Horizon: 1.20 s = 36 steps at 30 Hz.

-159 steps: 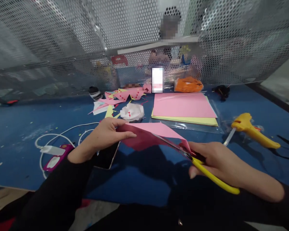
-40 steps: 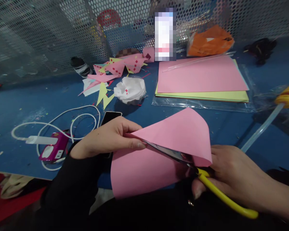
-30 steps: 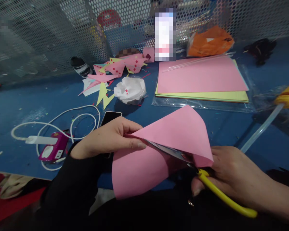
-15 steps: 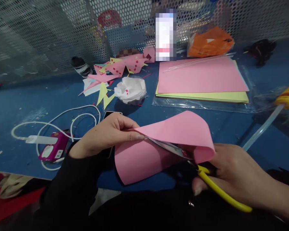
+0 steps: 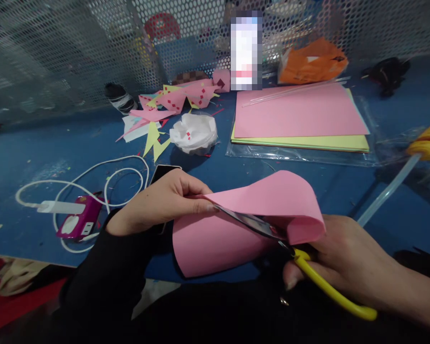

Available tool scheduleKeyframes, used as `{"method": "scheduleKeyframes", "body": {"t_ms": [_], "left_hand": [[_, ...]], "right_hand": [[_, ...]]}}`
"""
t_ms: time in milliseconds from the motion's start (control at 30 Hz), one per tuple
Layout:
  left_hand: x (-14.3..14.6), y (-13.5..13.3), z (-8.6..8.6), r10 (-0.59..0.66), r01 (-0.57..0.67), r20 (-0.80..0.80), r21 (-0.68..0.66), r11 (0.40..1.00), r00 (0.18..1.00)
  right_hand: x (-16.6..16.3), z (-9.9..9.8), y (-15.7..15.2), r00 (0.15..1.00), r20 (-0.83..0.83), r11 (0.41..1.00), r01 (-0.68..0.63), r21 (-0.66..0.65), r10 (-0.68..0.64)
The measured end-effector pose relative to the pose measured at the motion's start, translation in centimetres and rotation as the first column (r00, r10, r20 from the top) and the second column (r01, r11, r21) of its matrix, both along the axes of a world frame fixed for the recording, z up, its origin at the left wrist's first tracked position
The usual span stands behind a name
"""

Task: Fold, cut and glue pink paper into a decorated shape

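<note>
My left hand (image 5: 157, 203) pinches the left corner of a folded pink paper sheet (image 5: 229, 234), thumb on top. My right hand (image 5: 347, 260) grips yellow-handled scissors (image 5: 318, 282); their metal blades (image 5: 252, 222) run along the inside of the fold toward my left fingers. The paper curls over the blades and hangs below them, just above the front edge of the blue table (image 5: 39, 143).
A stack of pink and yellow sheets (image 5: 301, 119) lies on a clear sleeve behind. Paper scraps (image 5: 172, 102), a crumpled white wad (image 5: 195, 134), a white cable (image 5: 93, 181) with a magenta device (image 5: 77, 222), a phone (image 5: 165, 173), a yellow glue gun (image 5: 428, 143) and an orange bag (image 5: 313, 59) lie about. Perforated metal screen behind.
My view has dropped closer to the table since the first frame. Over the last second the paper's upper flap has curled lower over the blades; both hands have stayed nearly in place.
</note>
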<state>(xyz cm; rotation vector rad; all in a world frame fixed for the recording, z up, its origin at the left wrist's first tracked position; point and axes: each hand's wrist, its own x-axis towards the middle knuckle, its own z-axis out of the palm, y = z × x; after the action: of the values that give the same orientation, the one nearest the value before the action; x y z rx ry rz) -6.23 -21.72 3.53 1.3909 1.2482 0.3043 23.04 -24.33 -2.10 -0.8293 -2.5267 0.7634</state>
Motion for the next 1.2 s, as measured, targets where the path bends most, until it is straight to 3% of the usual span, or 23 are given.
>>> {"method": "scheduleKeyframes", "body": {"t_ms": [300,533,733,1200], "left_hand": [[0.0,-0.2,0.1,-0.004,0.004,-0.008,-0.015,1.000,1.000],[0.1,-0.3,0.2,0.111,-0.115,0.054,0.084,0.990,0.992],[0.0,-0.4,-0.1,0.140,-0.143,0.037,0.098,0.985,0.989],[0.6,-0.5,-0.3,0.107,-0.117,0.073,0.159,0.980,0.992]], "right_hand": [[0.3,-1.0,-0.6,0.998,-0.055,0.999,0.018,-0.050,-0.021],[0.6,-1.0,-0.3,0.996,0.009,0.996,0.091,0.018,-0.091],[0.5,-0.6,-0.3,0.991,0.031,0.988,0.127,0.091,-0.130],[-0.1,-0.2,0.0,0.995,0.000,0.993,0.100,0.067,-0.100]]}}
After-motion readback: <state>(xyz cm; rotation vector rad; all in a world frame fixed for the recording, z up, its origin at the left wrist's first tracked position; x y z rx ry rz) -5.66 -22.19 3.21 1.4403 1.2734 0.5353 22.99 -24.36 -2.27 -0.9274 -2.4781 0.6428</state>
